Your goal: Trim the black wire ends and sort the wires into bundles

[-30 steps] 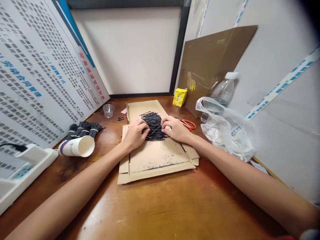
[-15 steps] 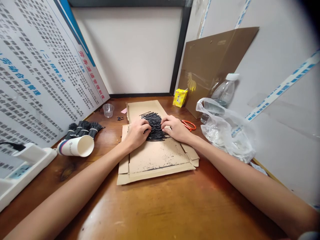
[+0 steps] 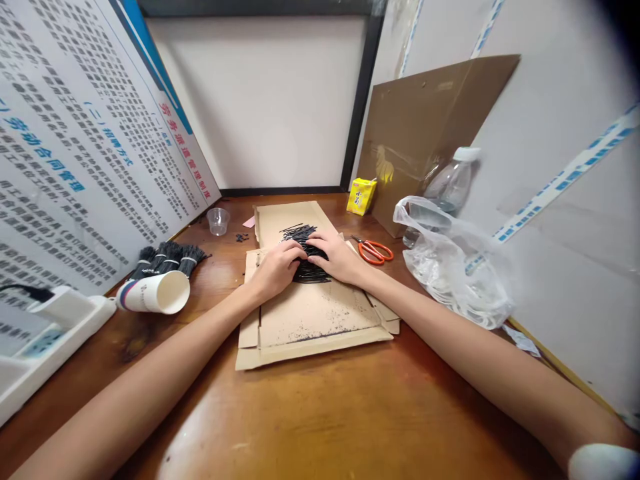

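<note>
A pile of thin black strands (image 3: pixel 300 235) lies on a flattened cardboard sheet (image 3: pixel 310 313) on the wooden table. My left hand (image 3: pixel 274 267) and my right hand (image 3: pixel 336 257) press in on the pile from both sides, fingers curled over it and nearly meeting in the middle. Most of the pile is hidden under the hands; only its far end shows. Black specks dot the cardboard in front of the hands.
Tied black bundles (image 3: pixel 167 257) and a tipped paper cup (image 3: pixel 155 292) lie at the left, near a white device (image 3: pixel 45 333). A small clear cup (image 3: pixel 218 220), yellow carton (image 3: pixel 361 195), orange scissors (image 3: pixel 373 250), plastic bag (image 3: pixel 453 260) and bottle (image 3: pixel 450 183) stand around.
Both hands have closed in toward each other over the pile, squeezing it narrower. More of the scissors now shows beside the right hand.
</note>
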Motion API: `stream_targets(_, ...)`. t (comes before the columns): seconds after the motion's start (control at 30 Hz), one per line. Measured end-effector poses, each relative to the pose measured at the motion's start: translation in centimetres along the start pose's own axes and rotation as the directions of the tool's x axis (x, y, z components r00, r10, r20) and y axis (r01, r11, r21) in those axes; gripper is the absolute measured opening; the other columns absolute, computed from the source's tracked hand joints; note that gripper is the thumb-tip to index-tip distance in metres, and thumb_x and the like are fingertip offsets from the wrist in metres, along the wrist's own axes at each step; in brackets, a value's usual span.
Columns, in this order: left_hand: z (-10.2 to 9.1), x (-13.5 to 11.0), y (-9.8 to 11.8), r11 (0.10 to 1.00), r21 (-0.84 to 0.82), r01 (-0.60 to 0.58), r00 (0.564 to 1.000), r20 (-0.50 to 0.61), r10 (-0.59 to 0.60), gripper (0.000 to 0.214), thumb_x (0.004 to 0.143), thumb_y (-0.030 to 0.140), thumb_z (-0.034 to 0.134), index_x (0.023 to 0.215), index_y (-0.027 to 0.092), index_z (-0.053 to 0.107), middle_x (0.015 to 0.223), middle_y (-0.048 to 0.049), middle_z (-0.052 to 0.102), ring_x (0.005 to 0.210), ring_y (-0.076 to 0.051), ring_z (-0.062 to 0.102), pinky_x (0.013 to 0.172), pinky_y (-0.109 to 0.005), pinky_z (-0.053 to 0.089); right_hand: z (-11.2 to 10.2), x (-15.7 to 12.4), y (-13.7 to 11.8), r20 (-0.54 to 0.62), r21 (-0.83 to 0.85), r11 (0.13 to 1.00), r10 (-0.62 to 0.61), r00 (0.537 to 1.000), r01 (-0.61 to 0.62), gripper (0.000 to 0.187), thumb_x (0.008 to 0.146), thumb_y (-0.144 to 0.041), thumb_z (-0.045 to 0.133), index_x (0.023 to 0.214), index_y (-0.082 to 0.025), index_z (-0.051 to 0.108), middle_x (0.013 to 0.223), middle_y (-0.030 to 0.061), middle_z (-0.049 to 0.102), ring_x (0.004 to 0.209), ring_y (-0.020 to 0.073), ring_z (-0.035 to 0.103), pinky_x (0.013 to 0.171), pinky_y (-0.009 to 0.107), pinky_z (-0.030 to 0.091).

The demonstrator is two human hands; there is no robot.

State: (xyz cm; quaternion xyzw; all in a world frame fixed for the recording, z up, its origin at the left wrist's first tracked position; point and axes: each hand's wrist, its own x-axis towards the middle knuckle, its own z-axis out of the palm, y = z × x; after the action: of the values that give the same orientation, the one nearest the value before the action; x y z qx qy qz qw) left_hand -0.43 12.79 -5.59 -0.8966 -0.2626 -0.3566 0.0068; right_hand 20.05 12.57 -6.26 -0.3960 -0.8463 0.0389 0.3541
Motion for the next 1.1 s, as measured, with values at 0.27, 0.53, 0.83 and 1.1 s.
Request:
stream_targets(0.27,0.2,-0.1,-0.2,0.999,-0.010,-0.030,0.999,-0.017,0.030,0.029,0.081,-0.004,0.047,0.087,0.017,0.067,0.092,-0.0051,0.069,0.087,-0.019,0.063,0.080,-0.035,0.054,-0.1,0.0,-0.7,-0.041,0.056,0.997,-0.047,0.998,0.049,0.022,0.085,-0.007,0.055,0.096,-0.017,0.071,0.108,0.0117,0.064,0.105,0.0254,0.058,0.098,0.045,0.047)
stream_targets(0.53,-0.1,0.0,0.3,0.999,0.038,0.000,0.999,-0.050,0.002,0.027,0.081,-0.002,0.051,0.092,0.016,0.067,0.099,-0.0084,0.067,0.096,-0.023,0.059,0.088,-0.043,0.051,0.2,0.0,-1.3,-0.054,0.128,0.991,-0.043,0.998,0.049,0.026,0.084,-0.004,0.050,0.089,-0.020,0.070,0.098,0.0090,0.065,0.097,0.0244,0.057,0.090,0.044,0.048)
stream_targets(0.83,0.2,-0.3,-0.3,1.000,0.024,0.001,1.000,0.004,-0.001,0.022,0.084,0.000,0.053,0.088,0.016,0.067,0.100,-0.0078,0.068,0.093,-0.022,0.062,0.087,-0.042,0.053,-0.8,-0.8,-1.0,-0.205,0.292,0.942,0.233,0.951,-0.168,0.015,0.083,-0.024,0.062,0.094,-0.021,0.071,0.104,0.0083,0.068,0.104,0.0264,0.060,0.099,0.046,0.044)
stream_targets(1.1,0.2,-0.1,-0.4,1.000,-0.015,-0.024,1.000,0.008,0.024,0.023,0.085,0.000,0.052,0.087,0.016,0.068,0.098,-0.0074,0.069,0.092,-0.020,0.064,0.087,-0.039,0.054,0.3,-0.7,0.0,-0.118,0.525,0.761,0.508,0.853,-0.381,0.038,0.093,-0.048,0.046,0.113,-0.023,0.066,0.121,0.0063,0.068,0.113,0.0237,0.061,0.102,0.042,0.044)
